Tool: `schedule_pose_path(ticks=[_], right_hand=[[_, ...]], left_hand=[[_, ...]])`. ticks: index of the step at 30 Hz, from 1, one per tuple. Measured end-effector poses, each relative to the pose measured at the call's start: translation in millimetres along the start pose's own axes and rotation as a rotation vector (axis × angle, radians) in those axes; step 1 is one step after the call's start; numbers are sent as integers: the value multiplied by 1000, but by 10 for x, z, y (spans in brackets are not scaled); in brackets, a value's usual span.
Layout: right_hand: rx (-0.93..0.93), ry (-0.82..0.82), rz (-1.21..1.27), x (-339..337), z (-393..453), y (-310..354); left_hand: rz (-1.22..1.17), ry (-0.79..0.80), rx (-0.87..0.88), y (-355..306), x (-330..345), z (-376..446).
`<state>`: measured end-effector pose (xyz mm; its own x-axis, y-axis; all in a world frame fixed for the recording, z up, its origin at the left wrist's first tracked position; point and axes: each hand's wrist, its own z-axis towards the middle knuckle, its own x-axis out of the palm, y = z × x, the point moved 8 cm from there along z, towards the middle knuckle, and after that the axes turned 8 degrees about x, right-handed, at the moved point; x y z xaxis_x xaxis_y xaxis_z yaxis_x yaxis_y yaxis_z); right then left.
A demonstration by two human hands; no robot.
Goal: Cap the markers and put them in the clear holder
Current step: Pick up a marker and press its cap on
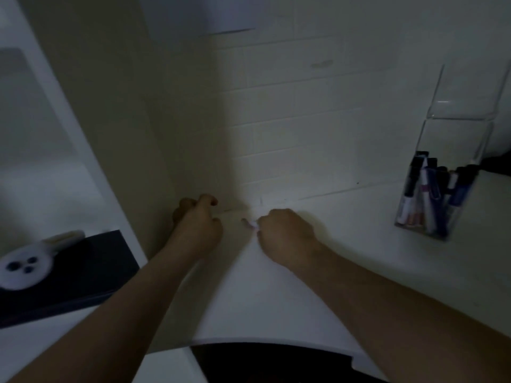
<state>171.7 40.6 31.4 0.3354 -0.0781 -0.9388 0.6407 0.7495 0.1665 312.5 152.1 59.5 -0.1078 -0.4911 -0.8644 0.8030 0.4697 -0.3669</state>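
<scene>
The scene is dim and blurred. My right hand [284, 233] is curled over the white desk near the wall and grips a pale marker [250, 223], whose tip pokes out toward the left. My left hand [197, 221] is curled a short way to the left at the wall corner; whether it holds anything, such as a cap, is hidden by the fingers. The clear holder [459, 117] stands at the far right against the wall. Several capped markers [425, 194] stand in its bottom part.
A white tiled wall rises behind the desk [304, 286]. A dark box [83, 272] with a white round object [26, 268] on it lies at the left. The desk's front edge curves near the bottom, with dark space below it.
</scene>
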Motion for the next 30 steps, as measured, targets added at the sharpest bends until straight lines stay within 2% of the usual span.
schedule_pose_path(ticks=[3, 5, 8, 13, 16, 19, 21, 25, 28, 30], right_hand=[[160, -19, -12, -160, -106, -775], [232, -10, 63, -253, -242, -1268], [240, -103, 209, -435, -515, -1612], [323, -232, 500, -488, -572, -1822], [340, -244, 596, -461, -533, -1911], [310, -282, 646, -521, -569, -1959], [303, -312, 623, -593, -565, -2005], [289, -282, 554, -553, -524, -2058], [298, -230, 537, -496, -508, -2043], [300, -201, 538, -481, -501, -2013]], left_hand=[[232, 150, -4, 43, 278, 32], [282, 238, -12, 68, 438, 59], [263, 287, 61, -39, 556, 163], [60, 232, 292, -775, 707, 372], [-216, 123, 382, -1361, 712, 421], [-494, 31, 374, -1686, 750, 433], [-661, 34, 343, -1740, 882, 410], [-766, 98, 346, -1721, 1126, 334], [-945, 118, 315, -1720, 1139, 300], [-935, 108, 348, -1743, 1117, 272]])
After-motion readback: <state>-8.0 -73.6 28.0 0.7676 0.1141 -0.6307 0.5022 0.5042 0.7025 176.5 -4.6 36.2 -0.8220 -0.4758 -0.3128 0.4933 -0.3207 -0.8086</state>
